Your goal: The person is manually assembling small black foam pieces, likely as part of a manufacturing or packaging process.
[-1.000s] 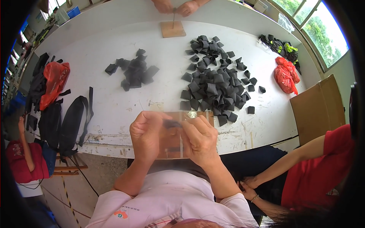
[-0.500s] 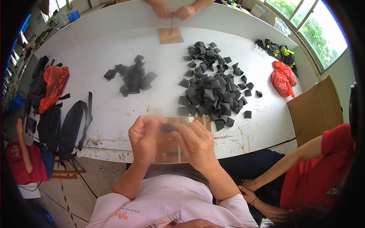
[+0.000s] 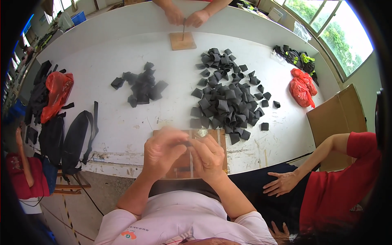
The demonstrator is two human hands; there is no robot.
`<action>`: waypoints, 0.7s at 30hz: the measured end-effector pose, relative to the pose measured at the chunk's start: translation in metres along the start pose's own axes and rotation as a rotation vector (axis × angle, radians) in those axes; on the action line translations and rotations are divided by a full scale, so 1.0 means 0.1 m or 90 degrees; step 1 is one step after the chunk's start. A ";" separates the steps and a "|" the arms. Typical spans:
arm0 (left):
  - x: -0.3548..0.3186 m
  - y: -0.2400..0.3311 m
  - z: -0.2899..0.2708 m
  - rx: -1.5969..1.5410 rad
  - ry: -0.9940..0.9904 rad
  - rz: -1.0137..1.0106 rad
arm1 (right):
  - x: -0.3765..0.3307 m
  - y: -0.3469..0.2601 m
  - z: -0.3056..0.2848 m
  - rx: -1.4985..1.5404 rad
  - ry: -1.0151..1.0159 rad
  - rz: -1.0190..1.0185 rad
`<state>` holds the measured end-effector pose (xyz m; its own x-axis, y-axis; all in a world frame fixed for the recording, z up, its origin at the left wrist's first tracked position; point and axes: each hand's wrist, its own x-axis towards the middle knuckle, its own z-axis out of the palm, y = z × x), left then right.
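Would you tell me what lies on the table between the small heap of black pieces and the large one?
Only bare white table: the head view shows a clear gap between the small heap and the large heap.

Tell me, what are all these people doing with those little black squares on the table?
The person wearing the camera pinches a small black piece between the left hand and right hand, over a wooden board at the edge of the white table. A big pile of black squares and a smaller pile lie beyond. Across the table, another person's hands hold a thin tool upright on a second wooden block.
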<state>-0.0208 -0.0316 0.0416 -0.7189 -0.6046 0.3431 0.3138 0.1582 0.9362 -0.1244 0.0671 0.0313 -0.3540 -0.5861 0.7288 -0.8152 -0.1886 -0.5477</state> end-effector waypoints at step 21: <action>-0.14 -0.16 -0.04 -0.036 -0.058 -0.265 | -0.02 0.00 0.00 -0.061 -0.012 -0.028</action>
<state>-0.0135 -0.0291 0.0211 -0.8423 -0.5362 -0.0547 0.0175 -0.1286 0.9915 -0.1240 0.0684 0.0294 -0.3093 -0.5934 0.7431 -0.8699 -0.1392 -0.4731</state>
